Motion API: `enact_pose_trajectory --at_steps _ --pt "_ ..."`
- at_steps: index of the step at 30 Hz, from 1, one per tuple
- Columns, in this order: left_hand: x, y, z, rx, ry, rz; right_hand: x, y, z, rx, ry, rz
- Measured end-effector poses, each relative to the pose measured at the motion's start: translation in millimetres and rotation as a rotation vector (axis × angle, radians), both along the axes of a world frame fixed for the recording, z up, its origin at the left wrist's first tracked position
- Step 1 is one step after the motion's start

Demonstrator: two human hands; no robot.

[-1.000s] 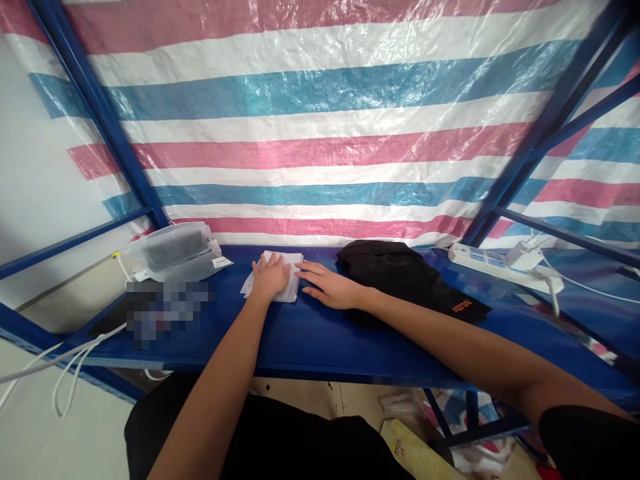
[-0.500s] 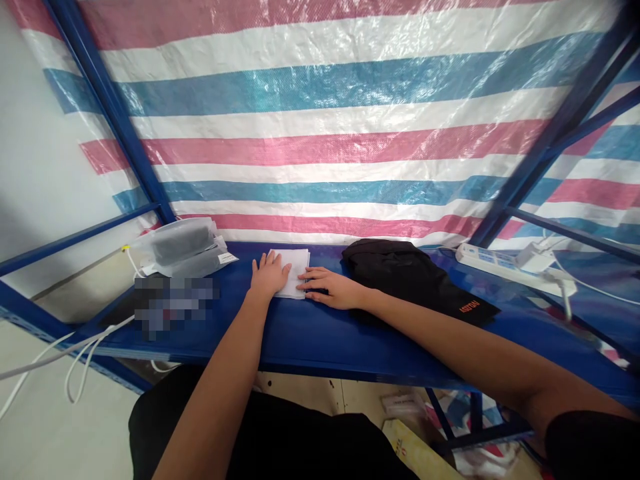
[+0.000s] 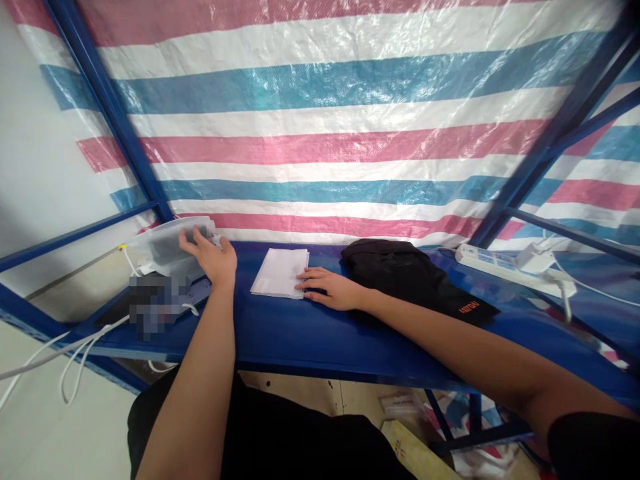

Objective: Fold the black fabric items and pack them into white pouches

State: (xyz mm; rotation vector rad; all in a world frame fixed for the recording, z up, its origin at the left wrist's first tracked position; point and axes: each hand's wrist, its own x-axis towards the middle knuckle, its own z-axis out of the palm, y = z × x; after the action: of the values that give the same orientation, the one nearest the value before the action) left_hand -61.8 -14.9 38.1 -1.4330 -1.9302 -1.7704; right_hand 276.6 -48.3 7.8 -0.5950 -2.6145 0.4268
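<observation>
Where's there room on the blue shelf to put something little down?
On the blue shelf, there's bare room on the near side of the white papers. A narrower gap lies between the left hand and the papers. It's crowded at the left, around the plastic bag, and at the right, with the black cloth, right forearm and power strip.

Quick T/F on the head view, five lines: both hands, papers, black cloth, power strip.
1. The right hand reaches over an edge of the white papers. True.
2. The left hand lies flat on the white papers. False: it is at the translucent plastic bag, off to their left.
3. The black cloth lies between the white papers and the power strip. True.
4. Nothing is plugged into the power strip. False: a white adapter sits in it.
5. The white papers rest on a blue surface. True.
</observation>
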Motion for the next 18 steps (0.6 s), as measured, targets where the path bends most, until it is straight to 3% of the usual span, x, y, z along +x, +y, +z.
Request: enact_pose_trajectory --at_steps 9,18 --pt "-11.0 3.7 19.4 -0.257 0.085 0.276 -0.4 -1.5 1.0 0.027 -0.022 -0.004" --pt "-3.5 -3.9 26.8 -0.361 0.095 0.266 -1.1 -2.0 1.6 0.051 -0.046 0.009"
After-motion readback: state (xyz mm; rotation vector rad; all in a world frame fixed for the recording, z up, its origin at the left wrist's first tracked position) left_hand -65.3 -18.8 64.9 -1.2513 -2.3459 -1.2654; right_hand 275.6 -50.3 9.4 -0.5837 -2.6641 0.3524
